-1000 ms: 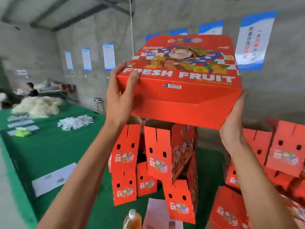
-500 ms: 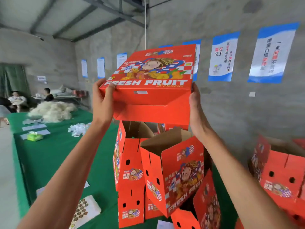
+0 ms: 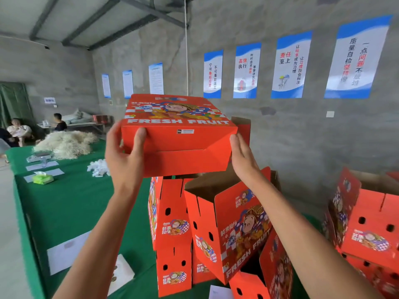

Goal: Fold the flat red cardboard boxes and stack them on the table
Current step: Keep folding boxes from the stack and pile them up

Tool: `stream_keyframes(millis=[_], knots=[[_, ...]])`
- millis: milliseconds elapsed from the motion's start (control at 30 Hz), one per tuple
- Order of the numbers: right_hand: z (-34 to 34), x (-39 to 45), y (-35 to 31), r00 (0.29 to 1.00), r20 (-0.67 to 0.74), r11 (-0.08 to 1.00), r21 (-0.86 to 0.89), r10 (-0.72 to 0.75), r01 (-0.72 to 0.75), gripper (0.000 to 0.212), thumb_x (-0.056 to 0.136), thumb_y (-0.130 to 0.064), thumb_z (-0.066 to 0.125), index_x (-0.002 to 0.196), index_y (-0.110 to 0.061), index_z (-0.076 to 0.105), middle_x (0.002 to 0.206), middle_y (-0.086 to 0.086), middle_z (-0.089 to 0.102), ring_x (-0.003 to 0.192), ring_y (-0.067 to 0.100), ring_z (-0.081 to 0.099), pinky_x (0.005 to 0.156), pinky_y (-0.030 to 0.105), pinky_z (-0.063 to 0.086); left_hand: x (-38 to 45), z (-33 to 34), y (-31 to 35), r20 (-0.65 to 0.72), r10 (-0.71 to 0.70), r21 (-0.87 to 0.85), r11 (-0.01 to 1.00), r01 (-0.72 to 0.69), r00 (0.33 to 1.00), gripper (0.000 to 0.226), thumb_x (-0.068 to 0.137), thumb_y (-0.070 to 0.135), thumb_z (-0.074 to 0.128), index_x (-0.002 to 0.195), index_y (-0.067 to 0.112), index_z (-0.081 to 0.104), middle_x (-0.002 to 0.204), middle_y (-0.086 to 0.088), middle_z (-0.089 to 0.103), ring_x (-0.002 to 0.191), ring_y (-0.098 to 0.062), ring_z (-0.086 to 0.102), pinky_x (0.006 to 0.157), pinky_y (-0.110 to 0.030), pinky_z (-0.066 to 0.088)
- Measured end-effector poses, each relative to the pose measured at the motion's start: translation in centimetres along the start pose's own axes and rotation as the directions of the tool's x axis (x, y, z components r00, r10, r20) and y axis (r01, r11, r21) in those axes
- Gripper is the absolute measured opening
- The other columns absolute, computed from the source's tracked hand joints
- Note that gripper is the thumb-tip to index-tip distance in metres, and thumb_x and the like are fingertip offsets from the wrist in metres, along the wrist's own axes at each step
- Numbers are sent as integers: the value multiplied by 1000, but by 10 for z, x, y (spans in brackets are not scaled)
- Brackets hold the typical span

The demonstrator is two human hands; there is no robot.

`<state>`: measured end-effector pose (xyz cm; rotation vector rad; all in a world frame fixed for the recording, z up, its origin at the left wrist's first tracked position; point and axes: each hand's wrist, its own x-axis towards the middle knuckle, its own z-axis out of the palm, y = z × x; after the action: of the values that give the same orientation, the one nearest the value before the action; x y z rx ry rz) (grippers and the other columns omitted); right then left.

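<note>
Now folded red box [image 3: 179, 134] held high over stack of boxes [image 3: 207, 229] on green table [image 3: 71, 203], prob. for placing on top. Left hand [image 3: 124, 160] grips near-left corner, thumb curled on front. Right hand [image 3: 243, 157] flat vs right side, fingers straight, steadying; underside contact unclear.

1. A bright red folded box [image 3: 179, 134] bears white "FRESH FRUIT" lettering, a blue-and-white checked pattern and a cartoon figure in yellow and blue
2. Stacked red boxes [image 3: 172, 223] below carry the same cartoon print, black round holes and plain brown cardboard inside
3. A deep green cloth covers the table [image 3: 71, 203], dotted with white paper sheets [image 3: 64, 254] and a lime-green packet [image 3: 43, 178]
4. A pale straw-coloured heap [image 3: 64, 143] lies at the far end
5. White posters [image 3: 356, 57] edged in blue, with black and red characters, hang on a grey concrete wall [image 3: 302, 134]
</note>
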<state>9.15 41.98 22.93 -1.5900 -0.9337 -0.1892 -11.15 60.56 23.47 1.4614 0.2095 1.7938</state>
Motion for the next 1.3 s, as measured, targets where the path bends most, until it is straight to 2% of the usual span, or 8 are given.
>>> stream_keyframes(millis=[133, 400, 500, 567, 667, 933, 1167, 1300], knots=[[-10, 8, 32, 996, 6, 990, -108, 91, -90, 54, 111, -52, 23, 157, -28, 38, 155, -7, 47, 146, 12, 41, 113, 23, 27, -15, 16, -24, 148, -60, 38, 998, 55, 987, 44, 100, 30, 70, 141, 21, 55, 123, 30, 65, 114, 9, 62, 96, -16, 50], [-36, 1, 52, 972, 109, 976, -88, 206, -197, 53, 108, -57, 32, 157, -38, 33, 156, -4, 49, 136, 14, 54, 118, 47, 40, -27, 22, -29, 170, -91, 184, 981, 59, 981, 67, 97, 39, 71, 152, 18, 42, 150, 3, 51, 138, -11, 48, 117, -43, 40], [-56, -11, 48, 987, 66, 987, -76, 147, -142, 54, 109, -54, 34, 158, -32, 33, 151, -4, 54, 115, -1, 63, 112, 38, 46, -39, 29, -11, 66, 230, 318, 917, -239, 971, 68, 97, 39, 67, 150, 3, 42, 159, -9, 39, 150, -26, 32, 126, -42, 22], [-79, -27, 48, 995, -3, 993, -68, 99, -99, 50, 108, -53, 37, 153, -31, 41, 140, -9, 63, 112, -3, 65, 110, 35, 48, -60, 42, 0, 129, 515, 395, 757, -520, 847, 52, 99, 32, 64, 139, 3, 51, 160, -12, 40, 152, -29, 31, 125, -52, 18], [-125, -73, 56, 994, -93, 997, -52, 60, -65, 41, 107, -48, 44, 145, -34, 52, 127, -13, 69, 114, 2, 67, 103, 25, 49, -126, 82, 9, 343, 613, 248, 672, -698, 712, 36, 96, 24, 61, 128, 9, 55, 155, -8, 48, 147, -29, 40, 121, -59, 22], [-261, -261, 122, 897, -348, 921, -176, 272, -347, 33, 109, -42, 48, 139, -36, 61, 124, -23, 68, 117, -11, 61, 96, 11, 47, -373, 180, 16, 811, 201, -21, 948, -317, 549, 39, 94, 19, 67, 131, 10, 59, 146, -6, 56, 133, -29, 53, 109, -47, 40], [-358, -402, 166, 708, -560, 779, -165, 431, -605, 37, 107, -24, 54, 141, -11, 59, 72, -30, 68, 67, -6, 66, 65, 10, 49, -528, 242, 50, 964, 31, -22, 999, -36, 266, 49, 94, 28, 59, 137, 6, 56, 139, -14, 60, 127, -35, 59, 103, -53, 49], [-413, -464, 194, 556, -678, 624, -182, 480, -760, 35, 107, -31, 55, 140, -20, 63, 125, -12, 70, 115, 7, 65, 100, 29, 51, -606, 270, 63, 987, -141, 133, 986, 100, 76, 59, 102, 39, 59, 151, 12, 43, 150, -11, 49, 140, -31, 46, 113, -46, 41]])
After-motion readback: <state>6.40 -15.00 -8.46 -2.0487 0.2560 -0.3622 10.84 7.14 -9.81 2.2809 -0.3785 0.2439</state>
